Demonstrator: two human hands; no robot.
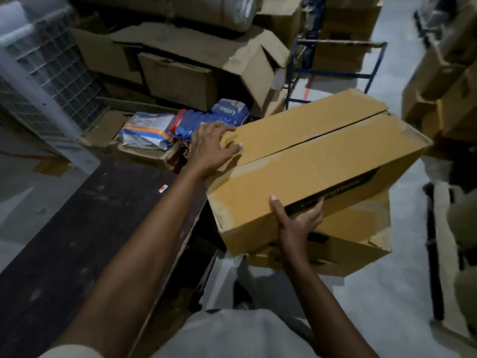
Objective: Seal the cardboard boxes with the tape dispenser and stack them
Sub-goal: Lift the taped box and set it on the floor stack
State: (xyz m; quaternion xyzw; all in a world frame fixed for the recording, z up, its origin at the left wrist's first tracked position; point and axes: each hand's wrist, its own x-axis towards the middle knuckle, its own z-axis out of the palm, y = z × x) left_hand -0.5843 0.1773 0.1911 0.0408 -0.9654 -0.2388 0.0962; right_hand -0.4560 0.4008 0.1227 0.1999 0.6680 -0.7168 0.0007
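Note:
A long tan cardboard box (317, 161) lies tilted in my grip, its two top flaps closed with a dark seam down the middle and torn tape marks at the near end. My left hand (214, 148) presses on its far left top corner. My right hand (296, 220) grips its near side, thumb up on the face, fingers under the bottom edge. Just below it sits a second cardboard box (356, 239) with a torn corner, on the pale floor. No tape dispenser is in view.
A dark wooden table (85, 228) runs along my left. Blue and white bags (185, 125) lie in a flat carton beyond it. Stacked cartons (180, 73) fill the back, a blue metal rack (335, 71) stands behind, and more boxes (444, 94) stand at right.

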